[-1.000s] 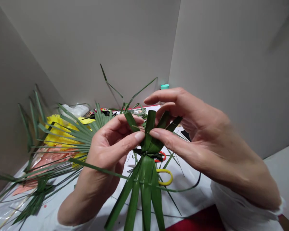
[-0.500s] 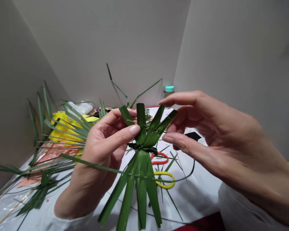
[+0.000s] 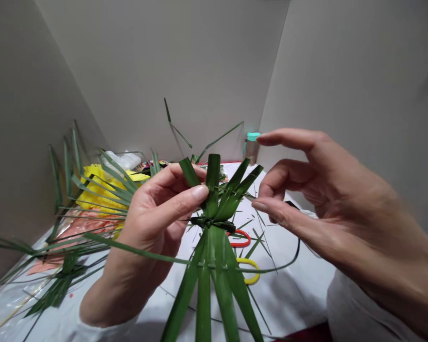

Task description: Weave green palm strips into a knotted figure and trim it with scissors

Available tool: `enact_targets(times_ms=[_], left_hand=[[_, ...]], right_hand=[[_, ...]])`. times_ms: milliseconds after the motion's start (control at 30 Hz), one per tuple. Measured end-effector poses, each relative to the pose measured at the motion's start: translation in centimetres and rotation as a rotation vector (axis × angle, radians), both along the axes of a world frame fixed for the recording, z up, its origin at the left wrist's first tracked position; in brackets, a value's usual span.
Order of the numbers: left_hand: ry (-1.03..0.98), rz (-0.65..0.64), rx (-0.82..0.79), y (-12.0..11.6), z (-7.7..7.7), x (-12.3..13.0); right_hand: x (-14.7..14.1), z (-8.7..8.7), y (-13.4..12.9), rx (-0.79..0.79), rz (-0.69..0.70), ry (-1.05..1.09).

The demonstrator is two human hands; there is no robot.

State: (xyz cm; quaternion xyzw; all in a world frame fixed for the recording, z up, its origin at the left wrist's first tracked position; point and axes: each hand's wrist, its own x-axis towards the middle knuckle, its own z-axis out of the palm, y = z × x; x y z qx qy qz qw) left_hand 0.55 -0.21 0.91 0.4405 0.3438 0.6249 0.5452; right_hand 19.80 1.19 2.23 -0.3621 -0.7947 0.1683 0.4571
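Observation:
My left hand point(image 3: 164, 209) pinches a bundle of green leaf strips point(image 3: 214, 247) near its upper left part. The bundle is bound at its middle, with short strips fanning up and longer ones hanging below. A thin strip crosses the lower leaves, and another thin piece runs across the upper ones. My right hand point(image 3: 299, 185) is to the right of the bundle, its index finger raised; thumb and middle finger come close together at the end of the thin upper piece. Scissors with a red handle loop point(image 3: 241, 238) and a yellow one point(image 3: 248, 271) lie behind the bundle.
On the white table point(image 3: 292, 289), green scraps are scattered. Yellow material point(image 3: 99, 187), pink sheets point(image 3: 85, 225) and leaf strips point(image 3: 62, 285) lie at the left. A white plastic bag point(image 3: 124, 159) and a bottle with a turquoise lid point(image 3: 251, 147) stand farther back. Grey panels surround the table.
My right hand has moved right, away from the upper leaves, and its index finger has lifted off them. The lower leaves have swung to the right. My left hand keeps its hold.

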Motion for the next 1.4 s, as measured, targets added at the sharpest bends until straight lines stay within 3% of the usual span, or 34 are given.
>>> enact_targets(times_ms=[267, 533, 1400], left_hand=[[-0.01, -0.018, 0.001, 0.2, -0.3, -0.1], [-0.015, -0.022, -0.012, 0.0, -0.5, -0.1], [-0.008, -0.077, 0.008, 0.1, -0.7, -0.3]], right_hand=[[0.3, -0.2, 0.1, 0.034, 0.003, -0.032], [0.0, 0.8, -0.5, 0.066, -0.003, -0.134], [0.4, 0.6, -0.3, 0.016, 0.037, -0.028]])
